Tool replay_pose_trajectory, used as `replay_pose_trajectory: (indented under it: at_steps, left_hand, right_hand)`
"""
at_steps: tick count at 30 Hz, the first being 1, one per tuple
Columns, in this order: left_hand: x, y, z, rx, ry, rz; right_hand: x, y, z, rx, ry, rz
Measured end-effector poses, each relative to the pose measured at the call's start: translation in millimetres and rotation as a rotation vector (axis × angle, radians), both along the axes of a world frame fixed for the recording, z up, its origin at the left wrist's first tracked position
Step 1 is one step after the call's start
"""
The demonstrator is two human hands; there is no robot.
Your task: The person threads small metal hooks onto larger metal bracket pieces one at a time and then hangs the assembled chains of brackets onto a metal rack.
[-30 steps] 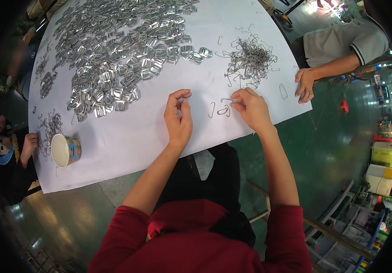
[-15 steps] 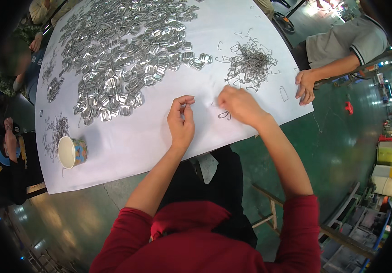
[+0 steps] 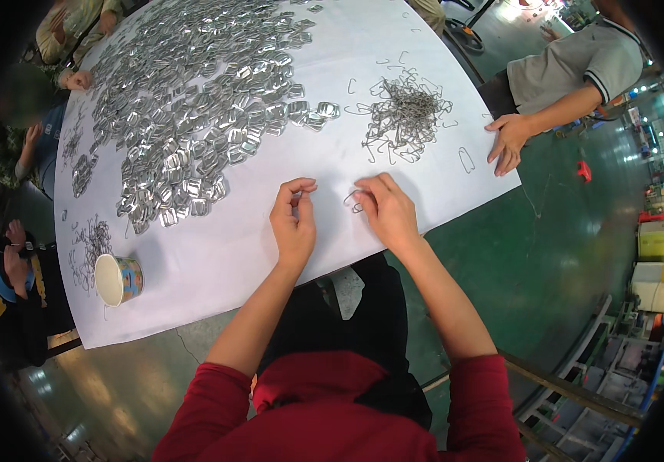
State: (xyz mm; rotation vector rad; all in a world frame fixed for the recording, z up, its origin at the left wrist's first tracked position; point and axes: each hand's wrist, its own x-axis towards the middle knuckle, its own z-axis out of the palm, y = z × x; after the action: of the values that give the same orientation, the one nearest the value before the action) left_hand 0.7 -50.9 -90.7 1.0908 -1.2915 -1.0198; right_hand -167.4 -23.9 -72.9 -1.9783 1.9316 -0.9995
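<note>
Resting on the white table (image 3: 216,262), left hand (image 3: 293,223) has fingers curled, thumb & forefinger pinched — what it grips is too small to tell. Right hand (image 3: 386,209), just beside, pinches a bent wire clip (image 3: 353,202) at the tabletop. Farther: tangled wire pile (image 3: 403,115), w/ shiny metal pieces (image 3: 193,100) spread left.

White-covered surface (image 3: 216,262), glossy green concrete floor (image 3: 578,254) w/ light glare, yellow crate (image 3: 657,240) and metal racks (image 3: 624,369) at right, red item (image 3: 584,170) on floor, co-workers seated round edges.
</note>
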Motion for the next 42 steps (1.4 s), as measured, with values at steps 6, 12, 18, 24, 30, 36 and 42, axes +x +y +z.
replay_pose_trajectory:
  at_steps: [6, 12, 18, 24, 30, 36, 42]
  left_hand:
    - [-2, -1, 3, 0.021, 0.01, -0.023]
    - [2, -1, 0, 0.003, 0.02, -0.025]
    - [0, -2, 0, -0.021, 0.059, -0.03]
    - [1, -1, -1, 0.015, 0.042, -0.022]
    - [4, -1, -2, 0.035, 0.122, -0.069]
    - [31, -7, 8, 0.343, 0.588, -0.274]
    - [59, 34, 14, 0.714, 0.748, -0.273]
  right_hand:
    - [-38, -60, 10, 0.232, 0.115, -0.382]
    - [-24, -80, 13, 0.508, 0.164, -0.502]
    - [-30, -83, 18, 0.58, 0.366, -0.47]
    - [-40, -35, 8, 0.576, -0.128, -0.088]
    - [-38, -9, 18, 0.538, -0.216, -0.102]
    - [-57, -44, 10, 0.313, 0.017, -0.391]
    - [-51, -60, -3, 0.334, 0.285, -0.477]
